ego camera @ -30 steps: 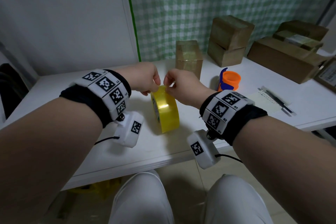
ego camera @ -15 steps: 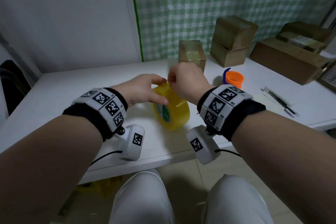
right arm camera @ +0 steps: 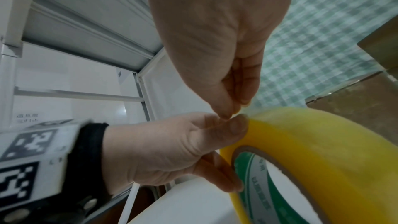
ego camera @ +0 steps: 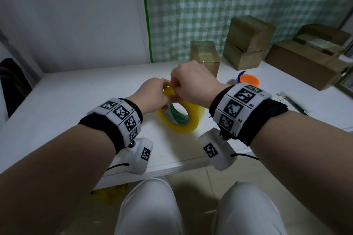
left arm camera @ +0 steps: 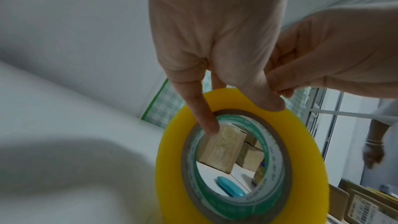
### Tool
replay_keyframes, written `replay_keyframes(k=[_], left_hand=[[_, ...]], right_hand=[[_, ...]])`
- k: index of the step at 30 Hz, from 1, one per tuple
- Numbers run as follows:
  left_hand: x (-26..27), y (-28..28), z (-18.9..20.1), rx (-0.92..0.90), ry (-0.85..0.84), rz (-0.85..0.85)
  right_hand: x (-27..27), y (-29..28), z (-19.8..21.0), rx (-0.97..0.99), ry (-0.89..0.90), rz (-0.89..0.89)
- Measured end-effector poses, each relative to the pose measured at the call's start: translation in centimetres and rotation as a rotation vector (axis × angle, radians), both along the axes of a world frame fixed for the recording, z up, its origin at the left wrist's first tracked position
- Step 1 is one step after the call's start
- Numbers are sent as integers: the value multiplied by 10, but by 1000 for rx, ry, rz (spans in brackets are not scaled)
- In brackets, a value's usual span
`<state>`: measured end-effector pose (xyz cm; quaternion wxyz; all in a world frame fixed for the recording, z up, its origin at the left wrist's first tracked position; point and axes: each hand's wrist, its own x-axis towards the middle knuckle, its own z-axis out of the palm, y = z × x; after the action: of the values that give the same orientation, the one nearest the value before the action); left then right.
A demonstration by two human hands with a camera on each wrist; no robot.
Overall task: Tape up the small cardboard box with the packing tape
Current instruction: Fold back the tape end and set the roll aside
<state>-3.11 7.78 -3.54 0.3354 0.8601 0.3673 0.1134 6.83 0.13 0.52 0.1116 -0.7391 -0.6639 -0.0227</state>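
The yellow packing tape roll stands on edge on the white table, its green core facing me. My left hand grips its top, thumb on the outer rim and index finger inside the core. My right hand pinches a bit of tape at the top of the roll, thumb and finger pressed together beside the left thumb. The small cardboard box stands behind the hands, wrapped in glossy tape, and shows through the core.
Two stacked boxes and a long carton line the back right. An orange tape dispenser and a pen lie to the right. A teal object sits beyond the roll. Another person's hand shows at far right.
The roll has turned so its core faces me more. Both hands have closed in on its top, and the right fingers now pinch at the rim.
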Motion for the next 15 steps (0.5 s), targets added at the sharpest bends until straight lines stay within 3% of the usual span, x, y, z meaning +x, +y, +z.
replay_keyframes(k=[5,8,11,15], left_hand=[[2,4,-5,138,43,40],[7,7,-8,244,-101,18],[10,7,-8,167,-223,-8],[7,14,-10,-73,-346,53]], right_hand=[[11,2,-7,73,107,12],[20,5,-17,179,301,-54],[23,8,-25,246,385,-58],[24,12,-31,275,442,-28]])
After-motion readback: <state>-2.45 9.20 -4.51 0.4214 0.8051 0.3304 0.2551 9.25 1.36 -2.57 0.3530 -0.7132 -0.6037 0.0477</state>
